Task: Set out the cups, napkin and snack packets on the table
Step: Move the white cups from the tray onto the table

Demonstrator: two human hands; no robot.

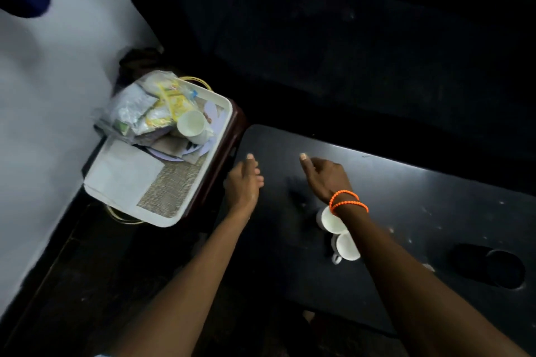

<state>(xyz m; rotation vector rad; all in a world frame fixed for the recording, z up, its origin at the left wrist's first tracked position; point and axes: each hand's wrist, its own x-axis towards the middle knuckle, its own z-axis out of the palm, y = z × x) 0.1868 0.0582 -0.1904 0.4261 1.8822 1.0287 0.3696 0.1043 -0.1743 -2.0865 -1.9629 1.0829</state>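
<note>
Two white cups (338, 233) stand side by side on the black table (406, 197), partly hidden under my right forearm. A third white cup (191, 124) lies tilted on the white tray (185, 206) at the left, beside a heap of snack packets (145, 107) in clear plastic. A white napkin (121, 174) lies flat at the tray's near end. My left hand (243, 182) hovers at the table's left edge next to the tray, fingers loosely curled, holding nothing. My right hand (324, 177), with orange bands at the wrist, hovers over the table, empty.
The tray rests on a small dark stool (229, 148) against a white wall (58, 66). A woven mat (171, 185) and a plate (174, 156) lie in the tray. A round dark object (504, 269) sits at the table's right. A dark seat (348, 38) lies behind.
</note>
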